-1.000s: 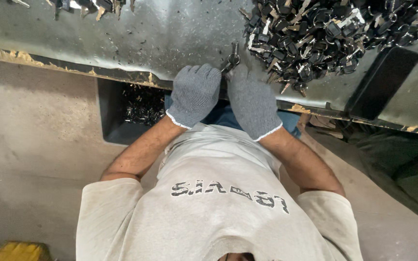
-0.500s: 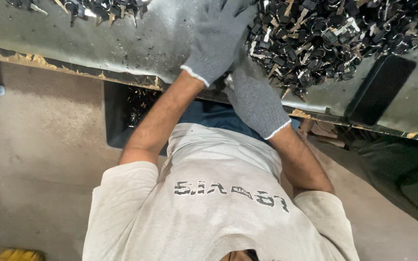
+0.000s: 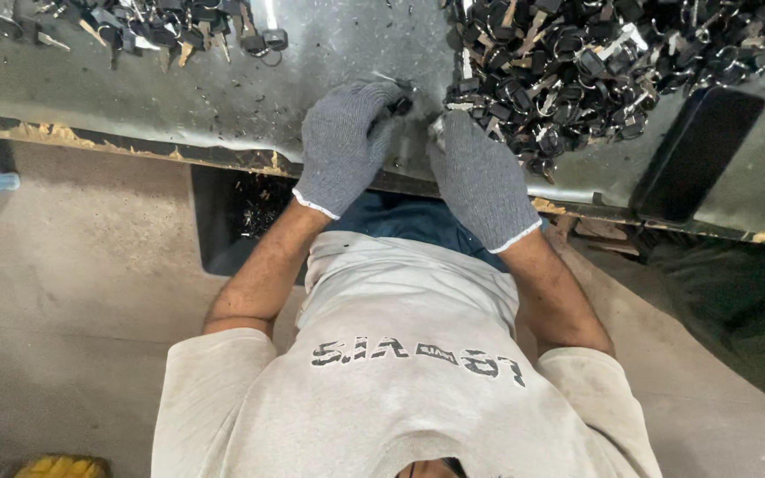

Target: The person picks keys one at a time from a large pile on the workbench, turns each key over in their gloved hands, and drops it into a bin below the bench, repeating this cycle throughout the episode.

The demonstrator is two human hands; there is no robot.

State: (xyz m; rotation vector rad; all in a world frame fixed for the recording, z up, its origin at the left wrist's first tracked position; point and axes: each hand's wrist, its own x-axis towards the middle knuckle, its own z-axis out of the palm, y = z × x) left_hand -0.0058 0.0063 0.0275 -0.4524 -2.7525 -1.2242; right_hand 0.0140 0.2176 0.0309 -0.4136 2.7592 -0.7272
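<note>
Two gloved hands rest on the metal table [image 3: 223,88], just beside the big heap of black-headed keys [image 3: 595,62]. The left hand [image 3: 347,142] pinches one dark key [image 3: 398,104]; the right hand [image 3: 480,173] lies curled at the heap's near edge, its hold unclear.

Left hand [image 3: 344,142] closes over a small dark part [image 3: 398,104]; glove covers most of it, kind not resolvable. Right hand [image 3: 480,177] fingertips buried at edge of key pile [image 3: 613,62], so any grip is unseen; pile cut by top edge, as is the smaller heap [image 3: 148,26]. Bin [image 3: 241,208] under table [image 3: 223,88] in shadow, contents indistinct; yellow object [image 3: 59,466] cut by bottom edge.
</note>
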